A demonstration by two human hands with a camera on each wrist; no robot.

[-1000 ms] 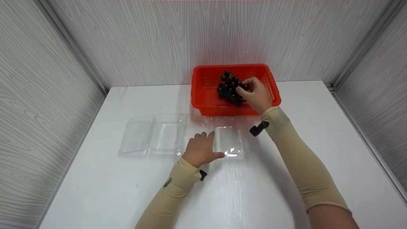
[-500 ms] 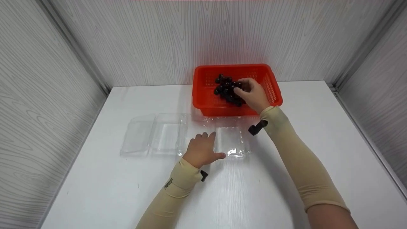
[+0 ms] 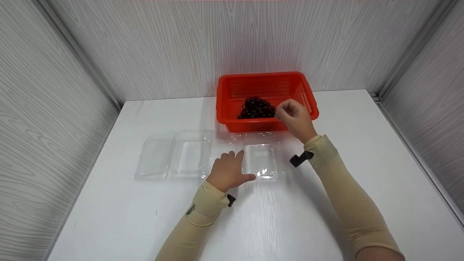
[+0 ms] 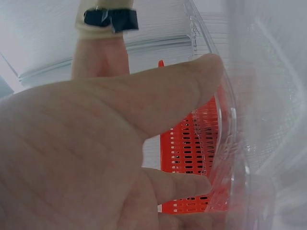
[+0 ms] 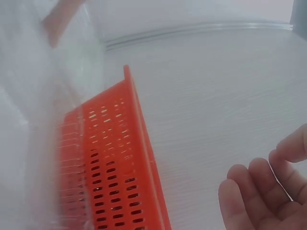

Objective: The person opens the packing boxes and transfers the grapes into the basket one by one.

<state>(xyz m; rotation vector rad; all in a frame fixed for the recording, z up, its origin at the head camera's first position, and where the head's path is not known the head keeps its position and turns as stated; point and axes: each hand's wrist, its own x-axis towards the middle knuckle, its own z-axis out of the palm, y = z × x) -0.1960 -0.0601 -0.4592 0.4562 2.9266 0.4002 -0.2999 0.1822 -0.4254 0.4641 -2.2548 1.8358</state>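
Dark purple grapes (image 3: pixel 256 108) lie in a bunch in the red basket (image 3: pixel 261 127). My right hand (image 3: pixel 298 117) hovers at the basket's front right, beside the grapes. Its fingers are loosely curled with the thumb near the index fingertip. Nothing shows in that hand (image 5: pixel 268 191) in the right wrist view. My left hand (image 3: pixel 227 173) lies at the side of a clear plastic clamshell box (image 3: pixel 259 159), fingers extended and thumb spread along its near edge. In the left wrist view, the thumb and fingers of the left hand (image 4: pixel 96 143) reach to the box's clear wall.
A second clear clamshell box (image 3: pixel 190 159) lies unfolded to the left, its lid (image 3: pixel 156 156) flat on the white table (image 3: pixel 119 217). The basket stands near the back wall (image 3: pixel 174 47), directly behind the boxes. Side walls border the table.
The right hand has let go of the grapes, which have settled lower in the basket. It has drawn back towards the basket's front right. The left hand stays put.
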